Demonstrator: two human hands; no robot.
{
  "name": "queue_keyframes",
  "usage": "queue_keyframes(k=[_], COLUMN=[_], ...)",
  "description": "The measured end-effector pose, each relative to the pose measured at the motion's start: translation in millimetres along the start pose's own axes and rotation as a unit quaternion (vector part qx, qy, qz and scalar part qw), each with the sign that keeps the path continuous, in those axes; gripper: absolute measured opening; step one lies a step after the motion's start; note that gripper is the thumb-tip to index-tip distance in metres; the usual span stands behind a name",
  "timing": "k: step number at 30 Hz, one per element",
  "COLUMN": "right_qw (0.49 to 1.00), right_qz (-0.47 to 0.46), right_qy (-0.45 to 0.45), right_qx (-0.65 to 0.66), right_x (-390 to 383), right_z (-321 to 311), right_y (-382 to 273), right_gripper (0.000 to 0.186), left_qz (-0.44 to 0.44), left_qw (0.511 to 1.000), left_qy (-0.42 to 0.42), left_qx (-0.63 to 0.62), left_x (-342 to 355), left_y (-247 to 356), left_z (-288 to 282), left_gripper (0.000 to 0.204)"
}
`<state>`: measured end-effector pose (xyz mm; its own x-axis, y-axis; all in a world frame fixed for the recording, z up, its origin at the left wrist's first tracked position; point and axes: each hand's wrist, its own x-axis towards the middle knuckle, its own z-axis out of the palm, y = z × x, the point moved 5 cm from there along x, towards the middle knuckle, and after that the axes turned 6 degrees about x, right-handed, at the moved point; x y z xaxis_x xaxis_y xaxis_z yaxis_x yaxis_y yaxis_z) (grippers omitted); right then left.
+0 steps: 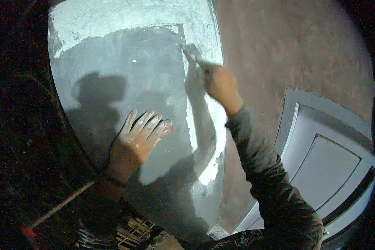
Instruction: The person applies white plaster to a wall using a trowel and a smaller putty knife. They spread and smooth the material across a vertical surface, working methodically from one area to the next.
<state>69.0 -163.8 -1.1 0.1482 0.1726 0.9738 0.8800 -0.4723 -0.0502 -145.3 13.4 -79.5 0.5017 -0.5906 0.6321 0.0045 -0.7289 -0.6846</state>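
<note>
My right hand grips a putty knife, its blade against the edge of a white filler strip on the grey panel. The filler runs along the panel's top and down its right side. Lower left of the knife, my left hand lies flat on the panel with its fingers spread and smeared white. A small reddish patch shows beside those fingers; whether it is a loose piece or a mark, I cannot tell. Shadows of my head and arms fall across the panel.
To the right of the panel stretches a brown wall. A pale panelled door in a grey frame stands at the lower right. At the lower left, a stick with a red end slants up near stacked slats. The left side is dark.
</note>
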Motion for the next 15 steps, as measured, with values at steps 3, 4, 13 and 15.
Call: queue_keyframes(k=[3,4,13,15], right_qw=[0.999,0.999,0.999,0.999], right_qz=[-0.036,-0.049,-0.037,-0.029], right_qy=[-0.006,0.004,-0.035,-0.013], right_qx=[0.016,0.012,0.018,0.023], right_x=[8.8,0.4,22.5,51.6], right_z=[-4.2,-8.9,7.5,-0.4], right_y=[1.7,-1.4,-34.8,-35.2], right_gripper=[0.033,0.034,0.038,0.038], left_qz=[-0.005,-0.004,-0.005,-0.011], left_qw=[1.0,1.0,1.0,1.0], left_qy=[-0.022,-0.007,-0.008,-0.015], left_qx=[0.012,0.006,0.005,0.008], left_x=[-1.6,-2.8,-31.0,-31.5], left_y=[-0.1,-0.3,-7.8,-9.1], left_z=[-0.7,-2.8,-13.2,-12.1], left_gripper=[0.037,0.038,0.037,0.037])
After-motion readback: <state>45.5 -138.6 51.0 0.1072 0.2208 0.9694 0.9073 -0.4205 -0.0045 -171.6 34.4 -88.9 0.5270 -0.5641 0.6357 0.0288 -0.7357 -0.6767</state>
